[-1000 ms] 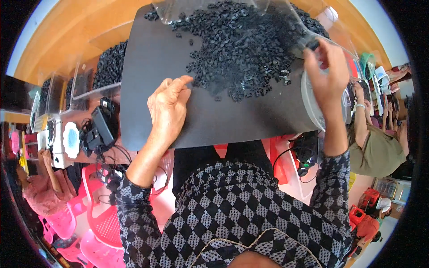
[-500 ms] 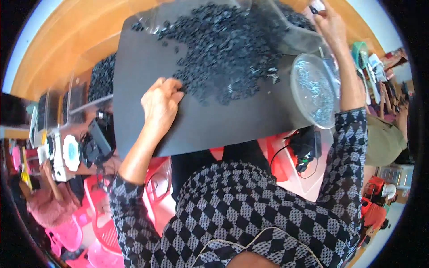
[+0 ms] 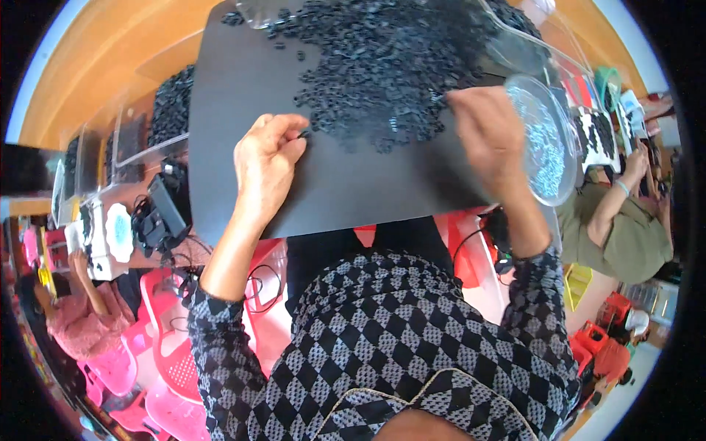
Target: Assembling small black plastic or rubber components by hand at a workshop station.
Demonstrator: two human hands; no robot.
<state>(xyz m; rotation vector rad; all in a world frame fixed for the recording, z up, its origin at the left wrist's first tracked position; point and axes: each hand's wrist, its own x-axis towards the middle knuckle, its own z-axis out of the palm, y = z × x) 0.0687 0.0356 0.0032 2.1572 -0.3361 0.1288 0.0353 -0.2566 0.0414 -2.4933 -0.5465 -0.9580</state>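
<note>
A large heap of small black plastic pieces (image 3: pixel 390 62) covers the far half of a dark grey tabletop (image 3: pixel 353 187). My left hand (image 3: pixel 266 162) rests at the heap's near left edge, its thumb and fingers pinched together on what looks like a small black piece. At the right edge of the heap is my right hand (image 3: pixel 489 136), smeared by motion, so its fingertips and anything in them cannot be made out. Just right of that hand, a round clear bowl (image 3: pixel 566 162) holds many small shiny silvery metal pieces. A few metallic bits lie among the black ones.
Clear plastic bins stand around the board, one with black pieces (image 3: pixel 173 103) at the left. Left of the board lie a black device (image 3: pixel 168 206) and cables. Pink chairs (image 3: pixel 173 353) stand below left. Other people sit at work on both sides, one in olive clothing (image 3: pixel 618 228).
My right hand has come from the far right, where it held a small dark piece, back to the heap's right edge. My left hand stays pinched near the same spot.
</note>
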